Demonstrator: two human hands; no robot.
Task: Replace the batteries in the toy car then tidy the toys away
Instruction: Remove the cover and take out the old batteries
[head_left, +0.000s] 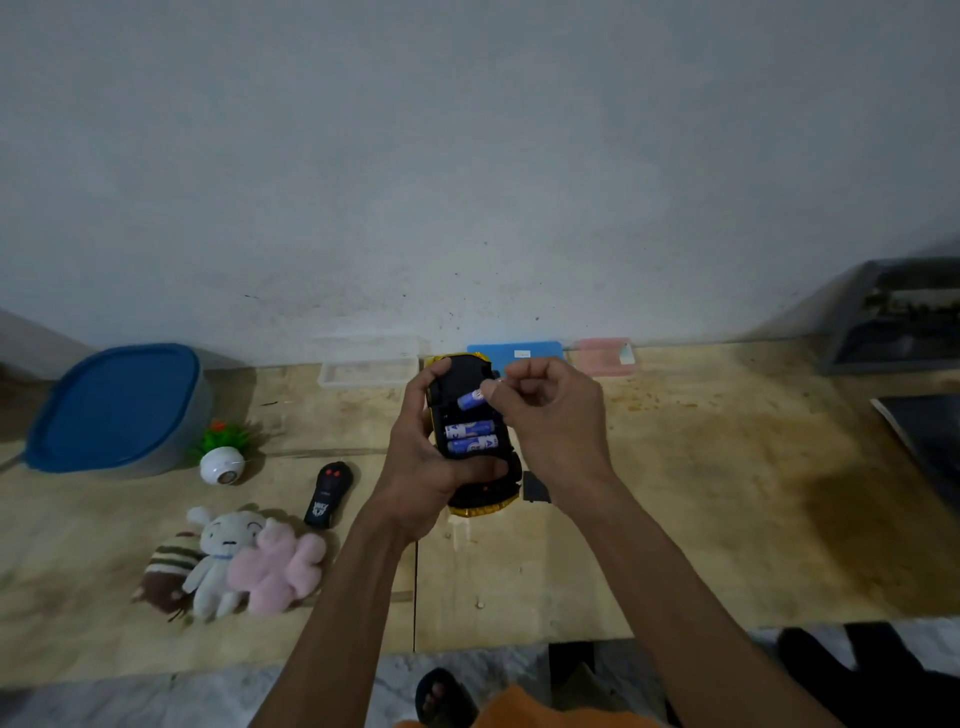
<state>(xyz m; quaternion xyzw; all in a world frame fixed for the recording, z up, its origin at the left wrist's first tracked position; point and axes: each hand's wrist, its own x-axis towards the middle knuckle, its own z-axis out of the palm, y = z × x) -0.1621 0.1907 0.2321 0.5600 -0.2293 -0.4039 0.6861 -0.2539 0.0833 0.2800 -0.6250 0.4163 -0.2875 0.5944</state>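
My left hand (423, 457) grips a yellow toy car (485, 501), held upside down above the wooden table with its black underside and open battery bay facing me. Two blue-and-white batteries (470, 437) lie side by side in the bay. My right hand (545, 410) pinches a third blue battery (471, 399) at one end, tilted over the bay's far slot. A small black battery cover (536, 487) lies on the table just right of the car.
A black remote control (331, 492) lies left of the car. Three plush toys (234, 564) sit at front left, a small potted plant ornament (223, 452) behind them, and a blue-lidded tub (117, 408) at far left. Clear, blue and pink boxes (519, 354) line the wall.
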